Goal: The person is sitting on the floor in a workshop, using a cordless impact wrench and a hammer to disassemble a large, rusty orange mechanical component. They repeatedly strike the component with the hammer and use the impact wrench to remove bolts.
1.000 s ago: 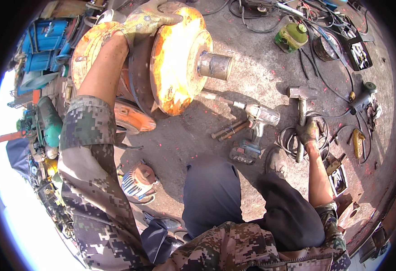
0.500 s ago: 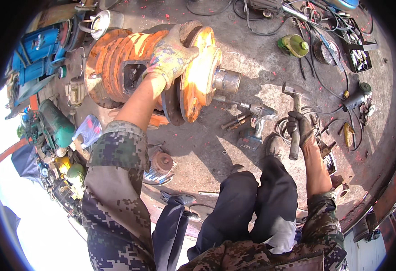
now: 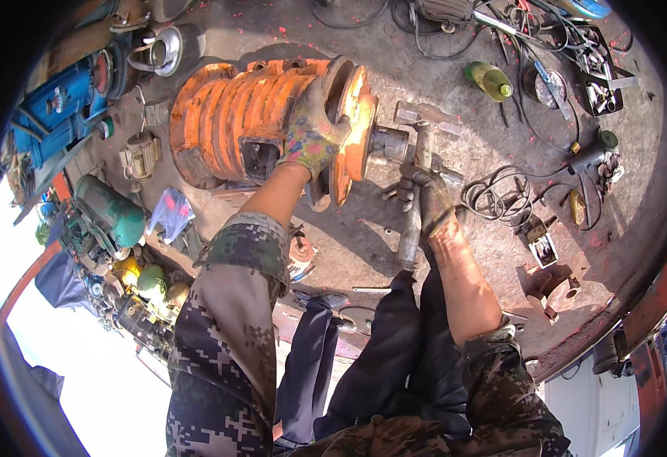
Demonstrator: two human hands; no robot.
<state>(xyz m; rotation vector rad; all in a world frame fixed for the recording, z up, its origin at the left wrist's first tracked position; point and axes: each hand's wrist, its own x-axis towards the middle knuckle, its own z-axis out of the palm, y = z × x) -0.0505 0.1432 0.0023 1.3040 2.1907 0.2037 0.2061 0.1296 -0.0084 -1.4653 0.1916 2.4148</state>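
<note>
A large orange ribbed motor housing (image 3: 231, 114) lies on its side on the concrete floor. My left hand (image 3: 312, 133), in a patterned work glove, rests over the gap behind its orange end flange (image 3: 359, 129), thumb spread toward the flange; the fingertips are hidden on the far side. A bare metal shaft (image 3: 389, 143) sticks out to the right of the flange. My right hand (image 3: 425, 194), in a dark glove, is wrapped round the handle of a hammer (image 3: 407, 242). The hammer's head (image 3: 429, 116) is just right of the shaft, apart from the housing.
A coiled cable (image 3: 501, 194) lies to the right. Beyond it are a green bottle (image 3: 490, 79) and a tray of tools (image 3: 600, 91). On the left stand a small motor (image 3: 141, 156), a green tank (image 3: 109, 209) and blue machinery (image 3: 55, 110). Another person's legs (image 3: 307, 358) show below.
The hammer in my right hand has swung left, from beside the cable to near the shaft. My left hand stays on the housing, which sits a little lower and further right in view.
</note>
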